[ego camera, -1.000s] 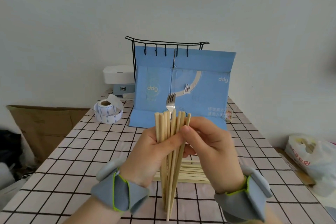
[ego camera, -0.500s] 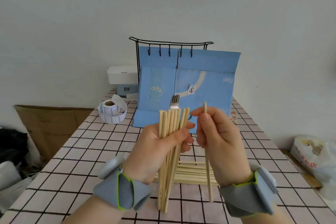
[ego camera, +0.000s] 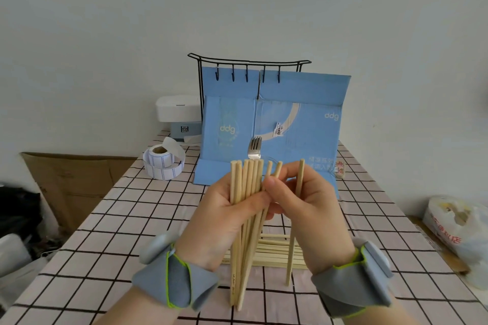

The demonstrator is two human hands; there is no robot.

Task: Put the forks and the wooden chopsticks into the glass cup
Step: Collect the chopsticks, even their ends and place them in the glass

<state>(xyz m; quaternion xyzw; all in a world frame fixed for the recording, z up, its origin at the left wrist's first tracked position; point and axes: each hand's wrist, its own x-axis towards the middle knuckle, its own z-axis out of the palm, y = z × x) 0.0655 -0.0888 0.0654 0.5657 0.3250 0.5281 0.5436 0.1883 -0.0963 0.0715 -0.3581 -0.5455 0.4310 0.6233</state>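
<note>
My left hand (ego camera: 221, 221) grips an upright bundle of several wooden chopsticks (ego camera: 244, 179), their tips fanned at chest height. My right hand (ego camera: 306, 216) holds one single chopstick (ego camera: 299, 179) upright, just right of the bundle, and its thumb touches the bundle. Behind the bundle a metal fork (ego camera: 254, 148) stands tines up; a faint glass cup rim (ego camera: 270, 159) shows beside it, the cup mostly hidden by my hands. More chopsticks (ego camera: 274, 252) lie flat in a pile on the checked table under my hands.
A flattened blue cardboard box (ego camera: 298, 119) leans against a black wire hook rack (ego camera: 248, 60) at the back. A roll of labels (ego camera: 162, 163) and a white label printer (ego camera: 178, 113) sit back left. A plastic bag (ego camera: 459, 224) lies beyond the table's right edge.
My right hand pulled one chopstick out of the bundle and moved it to the right. The left hand kept holding the rest.
</note>
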